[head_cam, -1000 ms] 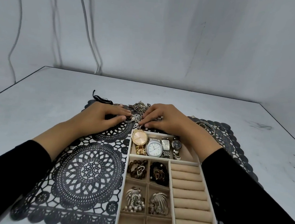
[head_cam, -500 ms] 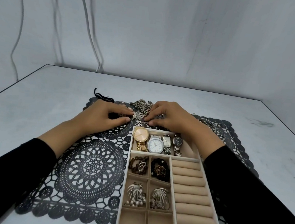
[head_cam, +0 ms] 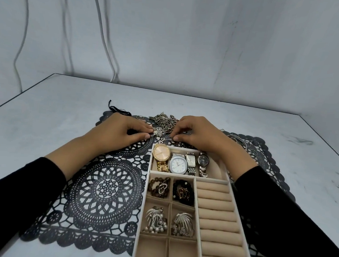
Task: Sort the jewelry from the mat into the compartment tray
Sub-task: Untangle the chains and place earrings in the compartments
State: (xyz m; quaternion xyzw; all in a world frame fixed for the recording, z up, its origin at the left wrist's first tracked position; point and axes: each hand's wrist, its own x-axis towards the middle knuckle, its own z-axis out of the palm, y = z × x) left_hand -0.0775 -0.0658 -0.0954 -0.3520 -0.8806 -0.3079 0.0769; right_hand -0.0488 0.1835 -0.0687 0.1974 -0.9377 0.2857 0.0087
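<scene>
Both your hands work at the far edge of the mat (head_cam: pixel 103 190), just beyond the far rim of the compartment tray (head_cam: pixel 145 187). Your left hand (head_cam: pixel 121 132) pinches a silver charm piece (head_cam: pixel 157 132) between thumb and forefinger. Your right hand (head_cam: pixel 198 138) has its fingertips curled down, nipping the other end, with small heart charms hanging between. You hold it low and taut, probably to tease it free of the chain pile (head_cam: pixel 164 120) behind it before lifting. It is not yet in the tray, where the near-edge compartments stand unfilled. The gold watch (head_cam: pixel 161 153) and its neighbours fill the far compartment.

Compared with a second ago, your fingertips have drawn slightly apart, showing more of the charms. The tray's contents look the same.
</scene>
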